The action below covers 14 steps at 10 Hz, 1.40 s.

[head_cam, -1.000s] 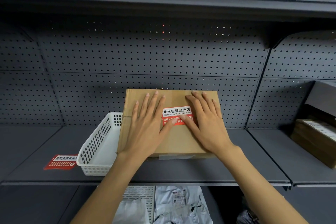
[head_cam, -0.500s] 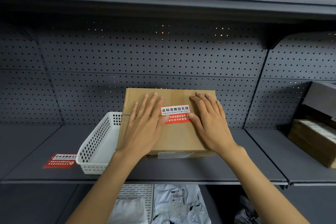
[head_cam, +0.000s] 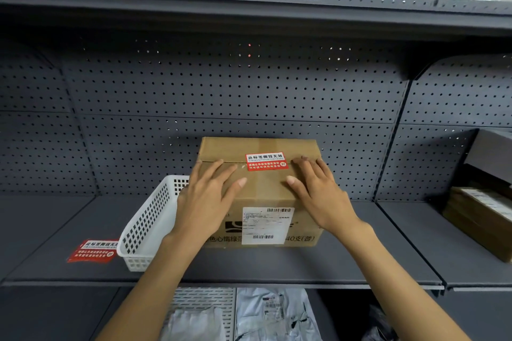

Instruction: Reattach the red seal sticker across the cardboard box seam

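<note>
A brown cardboard box point(head_cam: 260, 191) stands on the grey shelf point(head_cam: 249, 266). A red and white seal sticker point(head_cam: 266, 161) lies across the seam at the box's upper front edge. My left hand point(head_cam: 206, 199) rests flat on the left part of the box's front face, fingers spread. On the right part lies my right hand point(head_cam: 318, 191), its fingertips at the top edge just right of the sticker. Neither hand touches the sticker or holds anything. A white shipping label point(head_cam: 266, 225) shows low on the front face.
A white perforated plastic basket point(head_cam: 149, 224) stands against the box's left side. A second red sticker point(head_cam: 92, 250) lies flat on the shelf left of the basket. Brown boxes point(head_cam: 482, 216) sit on the right shelf section. Plastic-wrapped packages point(head_cam: 271, 315) lie on the lower shelf.
Both hands slid apart and off the sticker, which now shows fully. The box's front face with its shipping label has come into view.
</note>
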Each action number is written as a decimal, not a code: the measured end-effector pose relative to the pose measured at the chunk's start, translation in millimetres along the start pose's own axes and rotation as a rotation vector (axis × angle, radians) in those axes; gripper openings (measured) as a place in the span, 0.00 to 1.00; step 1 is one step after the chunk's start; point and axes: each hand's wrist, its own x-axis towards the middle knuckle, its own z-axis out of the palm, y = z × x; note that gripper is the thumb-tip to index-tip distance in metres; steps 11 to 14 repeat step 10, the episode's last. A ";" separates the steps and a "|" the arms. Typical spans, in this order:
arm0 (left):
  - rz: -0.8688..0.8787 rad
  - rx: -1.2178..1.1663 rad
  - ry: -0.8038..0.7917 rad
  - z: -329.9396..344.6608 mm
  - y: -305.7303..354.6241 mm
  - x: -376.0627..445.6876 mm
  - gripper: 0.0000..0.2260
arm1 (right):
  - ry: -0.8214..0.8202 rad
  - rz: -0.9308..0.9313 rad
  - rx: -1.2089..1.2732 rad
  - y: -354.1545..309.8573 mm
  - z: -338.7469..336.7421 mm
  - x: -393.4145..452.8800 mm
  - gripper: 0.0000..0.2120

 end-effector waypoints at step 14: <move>0.086 -0.073 0.049 10.8 -4.4 5.5 0.21 | 0.051 -0.156 -0.080 -28.5 -12.9 -4.5 0.26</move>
